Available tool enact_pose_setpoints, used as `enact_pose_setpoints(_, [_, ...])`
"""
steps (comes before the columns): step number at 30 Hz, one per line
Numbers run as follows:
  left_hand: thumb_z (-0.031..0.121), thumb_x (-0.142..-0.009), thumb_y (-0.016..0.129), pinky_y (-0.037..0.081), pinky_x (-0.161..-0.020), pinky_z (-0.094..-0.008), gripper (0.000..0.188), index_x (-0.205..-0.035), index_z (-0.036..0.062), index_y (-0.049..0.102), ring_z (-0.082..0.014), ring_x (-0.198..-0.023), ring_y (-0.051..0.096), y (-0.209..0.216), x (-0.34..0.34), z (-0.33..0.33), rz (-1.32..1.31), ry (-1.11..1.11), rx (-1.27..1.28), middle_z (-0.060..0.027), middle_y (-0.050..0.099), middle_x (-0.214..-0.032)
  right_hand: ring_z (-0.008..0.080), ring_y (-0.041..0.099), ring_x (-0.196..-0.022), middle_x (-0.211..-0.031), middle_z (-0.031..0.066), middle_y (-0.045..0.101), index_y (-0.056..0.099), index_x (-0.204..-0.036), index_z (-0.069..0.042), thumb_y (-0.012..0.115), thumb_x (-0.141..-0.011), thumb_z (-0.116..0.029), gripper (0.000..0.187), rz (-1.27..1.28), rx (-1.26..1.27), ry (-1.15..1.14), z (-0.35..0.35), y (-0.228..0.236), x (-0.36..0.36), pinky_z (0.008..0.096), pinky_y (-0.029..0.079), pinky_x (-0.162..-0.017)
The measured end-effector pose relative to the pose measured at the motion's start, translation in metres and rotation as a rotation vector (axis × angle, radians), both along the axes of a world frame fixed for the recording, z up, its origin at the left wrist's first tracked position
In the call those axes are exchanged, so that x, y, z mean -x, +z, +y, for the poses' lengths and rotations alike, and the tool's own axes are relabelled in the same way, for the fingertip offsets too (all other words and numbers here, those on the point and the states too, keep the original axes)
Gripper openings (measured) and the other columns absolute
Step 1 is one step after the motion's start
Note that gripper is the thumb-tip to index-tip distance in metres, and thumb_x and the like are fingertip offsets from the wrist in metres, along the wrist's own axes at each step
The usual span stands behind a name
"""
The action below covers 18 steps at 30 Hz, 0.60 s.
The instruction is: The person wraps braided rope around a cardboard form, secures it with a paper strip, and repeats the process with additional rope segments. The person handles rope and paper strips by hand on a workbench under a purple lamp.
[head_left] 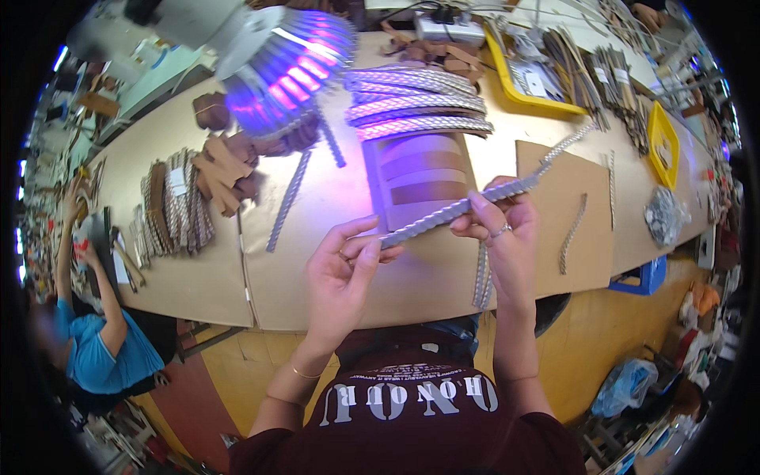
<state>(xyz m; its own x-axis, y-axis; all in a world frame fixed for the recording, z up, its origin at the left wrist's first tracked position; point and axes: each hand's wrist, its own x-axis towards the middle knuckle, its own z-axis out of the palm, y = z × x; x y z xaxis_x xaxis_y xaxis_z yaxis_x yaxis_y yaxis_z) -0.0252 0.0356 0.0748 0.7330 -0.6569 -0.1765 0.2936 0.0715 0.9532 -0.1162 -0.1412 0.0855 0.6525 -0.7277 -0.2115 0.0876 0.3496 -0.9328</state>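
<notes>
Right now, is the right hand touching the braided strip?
Touching. The head view shows it plainly: the right hand has its thumb pressed on the near side of the braided strip, fingers curled behind.

One head-worn fisheye view looks down, near the hands [342,267] mid-frame, taking in the table [332,195] across the upper half.
</notes>
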Motion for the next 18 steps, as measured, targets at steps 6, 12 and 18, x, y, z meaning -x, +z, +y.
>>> enact_pose_setpoints(6, [0.012,-0.101,0.053,0.055,-0.082,-0.0323,0.035,-0.130,-0.0052,0.046,-0.0215,-0.089,0.071,-0.004,-0.019,0.006,0.268,-0.017,0.092,-0.0176,0.071,-0.096,0.0176,0.068,-0.071,-0.086,0.0110,0.065,0.051,-0.102,-0.002,0.063,-0.091,-0.001,0.017,-0.067,0.000,0.041,0.001,-0.001,0.001,0.0300,0.059,-0.067])
enact_pose_setpoints(12, [0.009,-0.099,0.054,0.054,-0.095,-0.0366,0.034,-0.130,-0.0043,0.046,-0.0236,-0.106,0.067,-0.002,-0.047,0.002,0.308,0.024,0.256,-0.0220,0.065,-0.117,0.0238,0.068,-0.083,-0.104,0.0178,0.064,0.052,-0.096,-0.002,0.064,-0.087,0.006,0.017,-0.267,0.138,0.388,-0.011,0.004,0.003,0.0351,0.059,-0.077])
enact_pose_setpoints(18, [0.001,-0.097,0.054,0.052,-0.099,-0.0400,0.034,-0.130,-0.0006,0.046,-0.0241,-0.116,0.062,0.004,-0.071,-0.012,0.202,0.042,0.303,-0.0208,0.061,-0.127,0.0248,0.068,-0.091,-0.113,0.0198,0.061,0.049,-0.110,-0.004,0.063,-0.082,0.009,0.034,-0.262,-0.073,0.327,-0.018,0.010,-0.016,0.0362,0.059,-0.084])
